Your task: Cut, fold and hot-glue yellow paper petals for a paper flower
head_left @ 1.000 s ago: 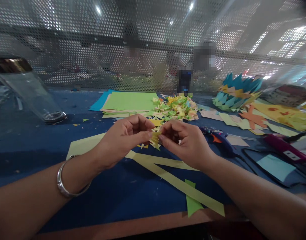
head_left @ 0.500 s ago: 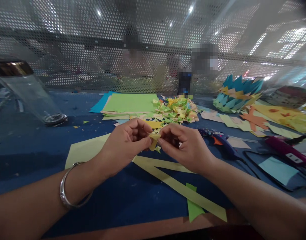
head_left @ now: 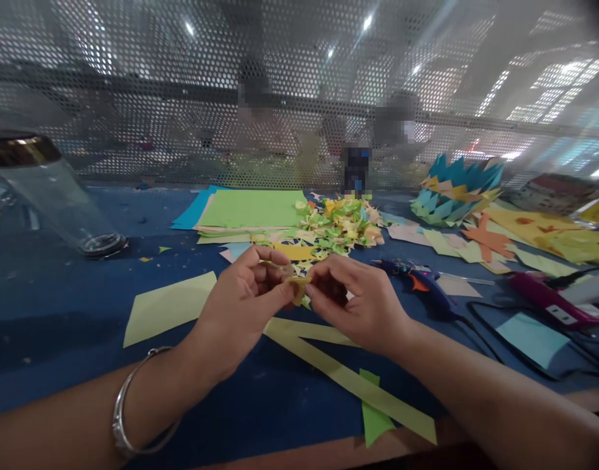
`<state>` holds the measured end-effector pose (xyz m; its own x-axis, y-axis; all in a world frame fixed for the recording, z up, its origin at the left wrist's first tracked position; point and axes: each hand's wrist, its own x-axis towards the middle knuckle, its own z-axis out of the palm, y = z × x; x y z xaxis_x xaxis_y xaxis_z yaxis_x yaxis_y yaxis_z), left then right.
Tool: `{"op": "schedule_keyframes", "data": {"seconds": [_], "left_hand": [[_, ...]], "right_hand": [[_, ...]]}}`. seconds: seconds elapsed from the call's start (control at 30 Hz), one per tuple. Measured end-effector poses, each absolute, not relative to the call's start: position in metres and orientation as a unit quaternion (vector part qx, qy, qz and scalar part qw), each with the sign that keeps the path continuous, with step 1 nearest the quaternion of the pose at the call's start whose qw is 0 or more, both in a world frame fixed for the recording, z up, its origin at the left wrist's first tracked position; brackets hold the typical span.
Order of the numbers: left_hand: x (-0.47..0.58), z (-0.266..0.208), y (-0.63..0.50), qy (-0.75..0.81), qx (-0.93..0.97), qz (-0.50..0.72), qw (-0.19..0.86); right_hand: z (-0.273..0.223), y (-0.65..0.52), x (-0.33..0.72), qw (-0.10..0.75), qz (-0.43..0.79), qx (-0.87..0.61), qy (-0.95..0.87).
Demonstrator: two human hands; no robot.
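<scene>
My left hand (head_left: 245, 300) and my right hand (head_left: 355, 297) meet over the middle of the table, both pinching one small folded piece of yellow paper (head_left: 298, 287). Its exact shape is partly hidden by my fingers. Below my hands lie pale yellow paper strips (head_left: 348, 375), one crossing a green paper scrap (head_left: 374, 408). A pale yellow sheet (head_left: 169, 308) rests beside my left wrist, which wears a silver bangle. Just beyond my hands spreads a heap of small folded paper pieces (head_left: 346, 222) in green, yellow and peach.
A stack of coloured sheets (head_left: 253, 209) lies behind my left hand. At far left stands a glass bottle (head_left: 64, 202). To the right are a blue glue gun (head_left: 436, 294), a purple power strip (head_left: 549, 297) with cords, and a spiky paper crown (head_left: 456, 189). Perforated metal screening rises behind.
The camera view has tilted slightly, so the table sits a little lower. My fingers have turned the yellow paper slightly, and both hands still pinch it.
</scene>
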<state>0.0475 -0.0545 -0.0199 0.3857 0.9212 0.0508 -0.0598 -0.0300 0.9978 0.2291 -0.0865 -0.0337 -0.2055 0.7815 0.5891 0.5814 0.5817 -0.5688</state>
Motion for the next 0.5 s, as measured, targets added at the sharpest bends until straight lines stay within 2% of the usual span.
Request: {"op": "schedule_keyframes", "data": {"seconds": [0.27, 0.5], "left_hand": [[0.045, -0.019, -0.045, 0.381, 0.622, 0.378, 0.57], [0.04, -0.021, -0.038, 0.327, 0.695, 0.351, 0.535]], "right_hand": [[-0.033, -0.085, 0.232, 0.441, 0.155, -0.463, -0.753], [-0.029, -0.083, 0.235, 0.446, 0.208, -0.492, -0.718]]}}
